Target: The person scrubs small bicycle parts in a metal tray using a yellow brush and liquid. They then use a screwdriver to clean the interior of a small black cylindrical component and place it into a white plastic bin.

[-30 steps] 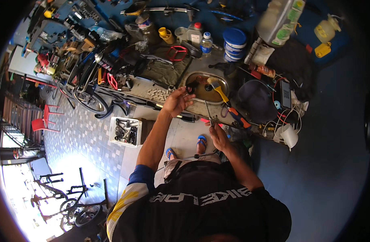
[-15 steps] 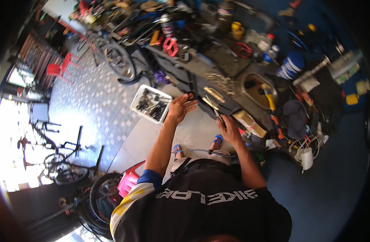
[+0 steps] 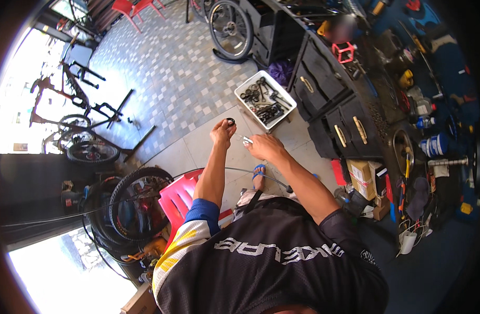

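My left hand point(image 3: 222, 133) is closed round a small black ring-shaped part point(image 3: 231, 121), which shows above the fingertips. Close beside it, my right hand point(image 3: 266, 147) grips a slim silver metal tool point(image 3: 246, 139) whose thin tip points at the left hand. Most of the tool is covered by the fingers, so its exact kind is unclear. Beyond both hands stands a white plastic tray point(image 3: 243, 111) with several dark and silver bicycle parts in it.
Black drawers point(image 3: 350, 128) with pale handles and a cluttered workbench point(image 3: 378, 112) run along the right. Near my left elbow is a red plastic chair point(image 3: 177, 201), with bicycle tyres point(image 3: 125, 206) behind it. A thin cable point(image 3: 245, 170) crosses in front of my waist.
My view and body have turned left, away from the workbench. My hands have come closer together, and the tool now points at the left hand.
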The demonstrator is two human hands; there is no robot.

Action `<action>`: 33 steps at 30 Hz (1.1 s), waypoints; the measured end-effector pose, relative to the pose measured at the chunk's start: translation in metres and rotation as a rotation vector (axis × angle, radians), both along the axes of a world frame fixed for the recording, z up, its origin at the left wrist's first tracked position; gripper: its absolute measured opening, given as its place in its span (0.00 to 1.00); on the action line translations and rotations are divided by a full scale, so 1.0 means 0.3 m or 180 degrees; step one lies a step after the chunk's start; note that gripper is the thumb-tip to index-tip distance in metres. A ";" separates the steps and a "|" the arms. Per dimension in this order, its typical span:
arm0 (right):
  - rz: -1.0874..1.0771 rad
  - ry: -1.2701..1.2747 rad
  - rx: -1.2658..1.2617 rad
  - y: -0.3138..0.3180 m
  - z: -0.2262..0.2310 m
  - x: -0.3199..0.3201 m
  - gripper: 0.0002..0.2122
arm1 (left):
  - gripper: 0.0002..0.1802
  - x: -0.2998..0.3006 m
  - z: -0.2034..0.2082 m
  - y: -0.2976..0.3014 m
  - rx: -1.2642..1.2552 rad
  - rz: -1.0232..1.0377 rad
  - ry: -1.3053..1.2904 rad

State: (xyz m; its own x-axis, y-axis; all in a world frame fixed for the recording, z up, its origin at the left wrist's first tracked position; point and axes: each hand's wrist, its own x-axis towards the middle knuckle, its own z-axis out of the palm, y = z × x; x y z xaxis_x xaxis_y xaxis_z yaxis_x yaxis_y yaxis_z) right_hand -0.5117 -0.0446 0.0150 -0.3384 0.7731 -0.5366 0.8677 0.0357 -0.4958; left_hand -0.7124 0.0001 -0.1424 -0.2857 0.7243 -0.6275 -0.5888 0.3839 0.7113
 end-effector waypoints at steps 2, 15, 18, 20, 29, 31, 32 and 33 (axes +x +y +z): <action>0.0141 -0.0170 0.0052 0.022 0.043 -0.105 0.17 | 0.16 -0.071 -0.014 -0.007 0.0027 0.0249 -0.0070; 0.0189 -0.0485 0.0159 0.125 0.039 -0.312 0.17 | 0.14 -0.296 -0.032 -0.013 0.0155 0.0341 -0.0202; 0.0184 -0.0451 0.0120 0.150 0.068 -0.333 0.17 | 0.14 -0.308 -0.022 -0.015 0.0269 0.0242 -0.0080; 0.0214 -0.0471 0.0164 0.158 0.079 -0.342 0.17 | 0.15 -0.307 -0.005 -0.009 0.0276 0.0169 0.0068; 0.0421 -0.0503 0.0509 0.192 0.118 -0.329 0.18 | 0.18 -0.301 0.026 0.016 0.0208 -0.0184 0.0722; 0.0402 -0.0484 0.0345 0.208 0.121 -0.337 0.18 | 0.18 -0.292 0.027 0.013 0.0319 -0.0255 0.0664; 0.0393 -0.0474 0.0266 0.211 0.123 -0.339 0.18 | 0.18 -0.288 0.028 0.015 0.0318 -0.0270 0.0683; 0.0397 -0.0499 0.0355 0.210 0.126 -0.336 0.18 | 0.18 -0.284 0.030 0.019 0.0316 -0.0285 0.0702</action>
State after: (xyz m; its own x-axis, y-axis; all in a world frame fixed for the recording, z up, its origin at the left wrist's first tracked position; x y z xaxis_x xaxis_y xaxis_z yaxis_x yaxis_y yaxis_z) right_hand -0.6126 0.0183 0.0527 -0.3542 0.7880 -0.5036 0.9193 0.1946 -0.3421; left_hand -0.7975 0.0059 -0.1335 -0.3396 0.8079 -0.4816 -0.3820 0.3494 0.8555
